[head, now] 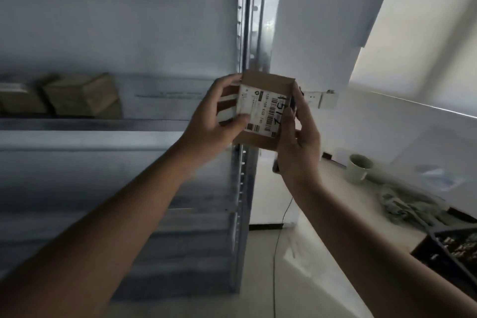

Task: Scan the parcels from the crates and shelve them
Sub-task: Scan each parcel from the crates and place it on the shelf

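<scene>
A small brown cardboard parcel with a white barcode label and handwritten black digits is held up in front of the metal shelf unit. My left hand grips its left side, thumb on the label. My right hand grips its right edge and also holds a thin dark object, only partly visible. Two brown parcels sit on the shelf at the left.
A white table stands at the right with a pale mug, a crumpled grey cloth and a dark crate at the far right. A wall socket and thin cable sit behind the parcel.
</scene>
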`<state>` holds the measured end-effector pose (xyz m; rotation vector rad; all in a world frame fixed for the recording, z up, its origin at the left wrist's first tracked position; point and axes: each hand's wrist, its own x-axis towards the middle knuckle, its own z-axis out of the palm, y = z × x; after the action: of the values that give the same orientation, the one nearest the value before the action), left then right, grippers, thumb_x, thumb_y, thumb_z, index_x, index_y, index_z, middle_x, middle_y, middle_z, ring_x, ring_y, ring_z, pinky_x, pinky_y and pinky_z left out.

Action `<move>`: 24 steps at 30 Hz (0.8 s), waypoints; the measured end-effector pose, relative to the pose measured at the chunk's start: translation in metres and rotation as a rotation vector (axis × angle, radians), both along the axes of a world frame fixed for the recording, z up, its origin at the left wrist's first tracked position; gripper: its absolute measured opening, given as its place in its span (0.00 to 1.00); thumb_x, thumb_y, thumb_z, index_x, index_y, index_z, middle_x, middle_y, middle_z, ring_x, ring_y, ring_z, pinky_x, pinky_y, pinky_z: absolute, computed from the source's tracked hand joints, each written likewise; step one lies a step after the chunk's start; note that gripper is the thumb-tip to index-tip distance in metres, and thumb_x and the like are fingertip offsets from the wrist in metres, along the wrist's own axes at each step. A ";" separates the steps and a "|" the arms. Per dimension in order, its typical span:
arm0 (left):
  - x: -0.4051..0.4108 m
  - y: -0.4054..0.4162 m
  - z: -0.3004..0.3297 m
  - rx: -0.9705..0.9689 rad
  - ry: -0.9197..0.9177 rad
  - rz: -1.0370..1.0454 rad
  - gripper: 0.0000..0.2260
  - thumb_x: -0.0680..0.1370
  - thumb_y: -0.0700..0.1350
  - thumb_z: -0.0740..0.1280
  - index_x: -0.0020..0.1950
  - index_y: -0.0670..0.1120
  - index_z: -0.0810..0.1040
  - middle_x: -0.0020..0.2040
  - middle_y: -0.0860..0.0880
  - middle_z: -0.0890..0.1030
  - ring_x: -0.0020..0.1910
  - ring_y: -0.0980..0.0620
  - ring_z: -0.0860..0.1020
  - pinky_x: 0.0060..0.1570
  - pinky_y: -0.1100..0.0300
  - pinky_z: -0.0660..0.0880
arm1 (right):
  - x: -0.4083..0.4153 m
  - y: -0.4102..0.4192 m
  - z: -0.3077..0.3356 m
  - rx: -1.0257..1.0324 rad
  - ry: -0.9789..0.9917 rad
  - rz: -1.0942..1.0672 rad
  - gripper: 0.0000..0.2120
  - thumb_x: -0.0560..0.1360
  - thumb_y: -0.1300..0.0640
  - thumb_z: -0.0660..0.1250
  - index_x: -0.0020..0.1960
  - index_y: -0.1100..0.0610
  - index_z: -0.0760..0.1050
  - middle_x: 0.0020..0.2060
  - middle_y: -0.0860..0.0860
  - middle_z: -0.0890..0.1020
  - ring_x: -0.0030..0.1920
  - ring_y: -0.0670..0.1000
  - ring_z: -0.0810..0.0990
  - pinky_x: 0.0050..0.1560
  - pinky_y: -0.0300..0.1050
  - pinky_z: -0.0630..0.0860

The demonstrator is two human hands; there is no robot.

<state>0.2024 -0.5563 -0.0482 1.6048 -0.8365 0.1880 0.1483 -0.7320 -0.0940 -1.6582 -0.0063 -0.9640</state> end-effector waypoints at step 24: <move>0.184 0.186 -0.018 0.070 0.017 0.445 0.26 0.84 0.42 0.68 0.82 0.49 0.67 0.71 0.50 0.76 0.67 0.61 0.77 0.62 0.64 0.78 | 0.250 0.185 0.015 -0.173 0.219 0.278 0.23 0.88 0.47 0.58 0.81 0.31 0.61 0.64 0.50 0.77 0.62 0.48 0.80 0.61 0.52 0.84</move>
<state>0.3863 -0.3701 -0.0657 1.8404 -0.4661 0.4636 0.3980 -0.5472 -0.0791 -1.8572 -0.1729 -0.5821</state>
